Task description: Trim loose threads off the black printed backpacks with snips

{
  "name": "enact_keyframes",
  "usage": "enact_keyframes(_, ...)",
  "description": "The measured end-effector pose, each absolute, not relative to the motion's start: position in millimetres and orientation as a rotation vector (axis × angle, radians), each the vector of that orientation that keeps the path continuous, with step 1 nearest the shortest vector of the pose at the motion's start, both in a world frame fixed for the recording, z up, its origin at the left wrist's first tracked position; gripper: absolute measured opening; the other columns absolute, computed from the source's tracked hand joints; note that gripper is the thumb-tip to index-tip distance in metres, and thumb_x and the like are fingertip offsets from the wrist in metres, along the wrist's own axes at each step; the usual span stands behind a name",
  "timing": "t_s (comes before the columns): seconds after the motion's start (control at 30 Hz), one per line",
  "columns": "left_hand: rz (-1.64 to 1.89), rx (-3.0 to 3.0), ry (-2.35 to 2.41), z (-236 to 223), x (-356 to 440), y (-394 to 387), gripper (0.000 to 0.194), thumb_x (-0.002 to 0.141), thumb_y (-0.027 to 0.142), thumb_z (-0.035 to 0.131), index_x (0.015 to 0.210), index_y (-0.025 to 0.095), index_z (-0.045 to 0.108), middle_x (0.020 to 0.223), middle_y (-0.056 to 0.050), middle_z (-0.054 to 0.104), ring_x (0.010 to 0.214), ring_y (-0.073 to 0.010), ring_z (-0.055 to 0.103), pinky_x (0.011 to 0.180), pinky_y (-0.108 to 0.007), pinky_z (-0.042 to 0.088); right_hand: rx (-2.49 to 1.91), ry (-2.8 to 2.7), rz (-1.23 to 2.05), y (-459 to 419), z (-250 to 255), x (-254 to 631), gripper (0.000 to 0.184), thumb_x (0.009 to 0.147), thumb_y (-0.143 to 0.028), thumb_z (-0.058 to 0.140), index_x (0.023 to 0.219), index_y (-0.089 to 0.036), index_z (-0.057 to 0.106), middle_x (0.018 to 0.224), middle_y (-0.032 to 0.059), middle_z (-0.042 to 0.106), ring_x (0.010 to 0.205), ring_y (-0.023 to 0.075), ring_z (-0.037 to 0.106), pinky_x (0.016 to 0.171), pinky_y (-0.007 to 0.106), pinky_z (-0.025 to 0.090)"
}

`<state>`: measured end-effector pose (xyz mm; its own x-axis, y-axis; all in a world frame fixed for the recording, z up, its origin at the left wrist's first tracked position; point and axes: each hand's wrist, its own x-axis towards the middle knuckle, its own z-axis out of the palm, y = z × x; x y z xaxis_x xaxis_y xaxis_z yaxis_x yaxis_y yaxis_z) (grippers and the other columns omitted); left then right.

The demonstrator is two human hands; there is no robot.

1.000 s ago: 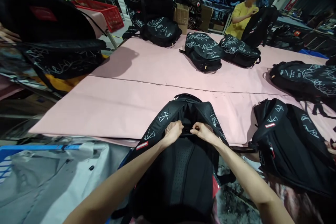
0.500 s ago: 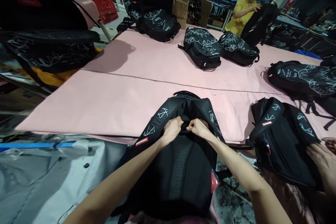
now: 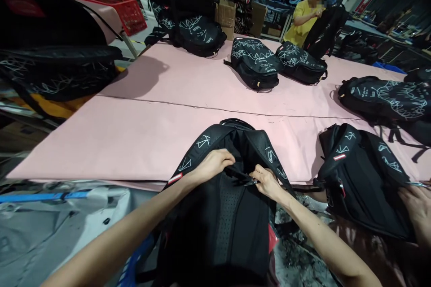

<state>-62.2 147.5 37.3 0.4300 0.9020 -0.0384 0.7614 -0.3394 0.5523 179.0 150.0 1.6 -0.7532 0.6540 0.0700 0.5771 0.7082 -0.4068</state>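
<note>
A black backpack [image 3: 222, 215] with white scribble print lies back-side up at the near edge of the pink table [image 3: 168, 112]. My left hand [image 3: 212, 165] is closed on the bag's top, just below the shoulder straps. My right hand [image 3: 267, 181] pinches a small dark metal tool [image 3: 243, 179], perhaps snips, whose tip points left at the padded back panel. The two hands are a short way apart.
Another black backpack [image 3: 363, 179] lies at the right with another person's hand [image 3: 415, 204] on it. Several more backpacks [image 3: 254, 63] lie farther across the table. A person in a yellow shirt [image 3: 303, 18] handles a bag at the far side. A red basket [image 3: 107, 6] stands at the left.
My hands have parted: the right one drew down and right, and the small tool now shows in it. The left hand stayed on the bag's top. The view shifted slightly.
</note>
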Motion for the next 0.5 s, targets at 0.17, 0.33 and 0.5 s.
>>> enact_keyframes(0.17, 0.089, 2.483, 1.328, 14, -23, 197, 0.012, 0.076, 0.021, 0.058, 0.073, 0.014, 0.068, 0.08, -0.009, 0.064, 0.081, -0.0219, 0.056, 0.063, -0.027, 0.041, -0.979, -2.707, 0.483, 151, -5, 181, 0.019, 0.08, -0.006, 0.045, 0.083, -0.018, 0.06, 0.077, 0.0002, 0.046, 0.063, 0.011, 0.042, 0.06, 0.023, 0.032)
enact_keyframes(0.33, -0.08, 2.623, 1.11, -3, -10, 216, 0.012, 0.072, 0.014, 0.061, 0.06, 0.012, 0.062, 0.068, -0.009, 0.061, 0.067, -0.0189, 0.054, 0.061, -0.028, 0.039, -0.978, -2.698, 0.515, 158, -10, 179, 0.019, 0.077, -0.005, 0.046, 0.083, -0.017, 0.06, 0.079, 0.0005, 0.046, 0.062, 0.011, 0.041, 0.058, 0.023, 0.03)
enact_keyframes(0.5, -0.169, 2.684, 1.032, -13, -7, 218, 0.019, 0.076, 0.011, 0.055, 0.058, 0.013, 0.059, 0.06, -0.008, 0.059, 0.059, -0.0175, 0.052, 0.06, -0.029, 0.038, -0.95, -2.717, 0.548, 162, -9, 178, 0.021, 0.074, -0.002, 0.046, 0.081, -0.016, 0.06, 0.078, 0.001, 0.047, 0.063, 0.0114, 0.041, 0.057, 0.023, 0.031)
